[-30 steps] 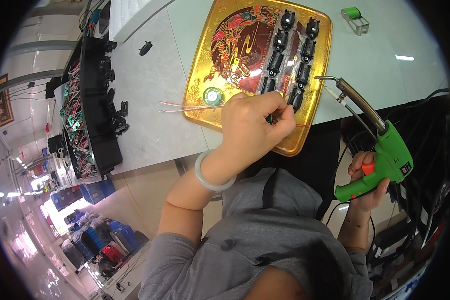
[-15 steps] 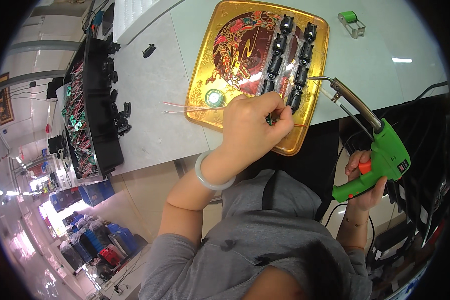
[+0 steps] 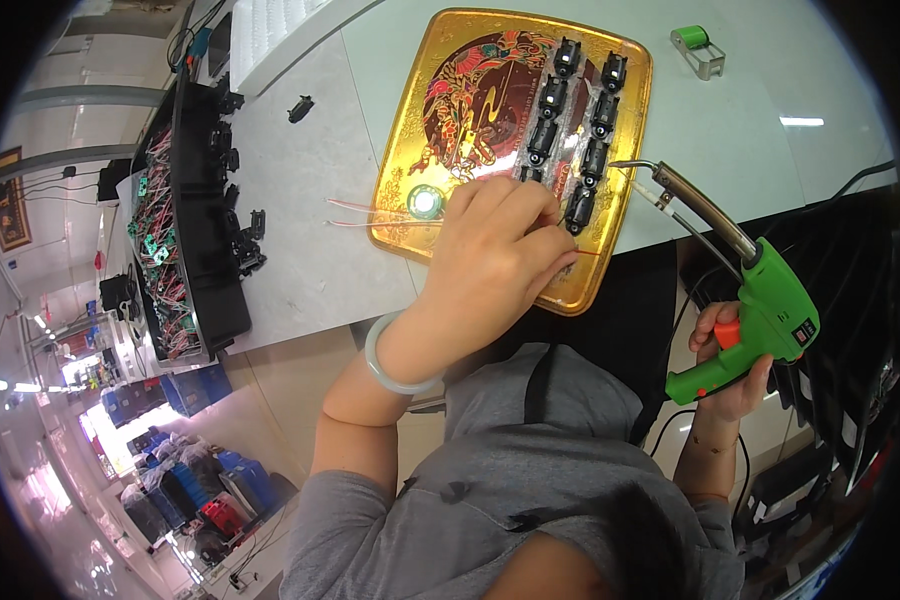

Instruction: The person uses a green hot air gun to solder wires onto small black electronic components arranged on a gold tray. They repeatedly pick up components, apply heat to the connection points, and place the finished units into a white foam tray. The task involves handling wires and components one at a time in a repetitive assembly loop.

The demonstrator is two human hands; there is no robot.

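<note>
My right hand [image 3: 737, 400] grips a green soldering gun [image 3: 782, 297] with an orange trigger, its bent metal tip pointing left over the tray's right edge. My left hand [image 3: 495, 262], a pale bangle on its wrist, is closed in a pinch over the near part of a gold tray [image 3: 395, 180]. What its fingers hold is hidden; a thin red wire [image 3: 588, 252] shows beside the fingertips. Two rows of small black housings [image 3: 544, 137] lie on clear strips on the tray. Left of the hand sits a round green-rimmed disc [image 3: 426, 202], with pinkish wires [image 3: 355, 213] reaching past the tray's edge.
A black bin [image 3: 205, 210] of wired green boards stands at the left, with loose black housings [image 3: 245, 243] beside it. One more black piece [image 3: 300, 108] lies near a white foam tray [image 3: 285, 40]. A green roll on a metal holder [image 3: 698, 52] stands at the far right.
My left hand has shifted slightly left, and the green piece seen between its fingers is now hidden. The right hand and soldering gun stay nearly still.
</note>
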